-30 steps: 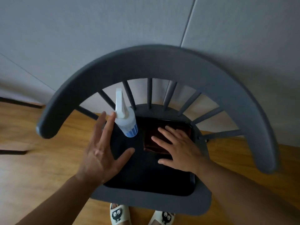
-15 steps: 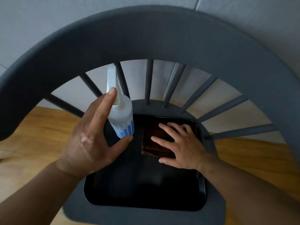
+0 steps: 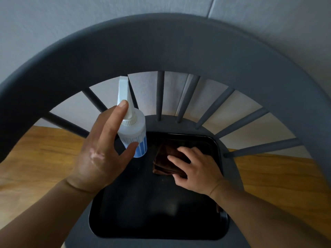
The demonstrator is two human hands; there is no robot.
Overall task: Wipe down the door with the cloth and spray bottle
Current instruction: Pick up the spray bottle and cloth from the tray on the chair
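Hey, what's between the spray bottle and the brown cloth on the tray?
Nothing: in the head view, only bare black tray separates the spray bottle from the brown cloth under the right hand.

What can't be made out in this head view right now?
Head view only.
- Whether the left hand grips the spray bottle: the palm faces away, so contact is unclear.
- The brown cloth: its right part lies under the right hand; pinched or merely touched, unclear.
- The black tray: right edge partly hidden by the right forearm.
- The door: none identifiable; only grey panels behind the chair.
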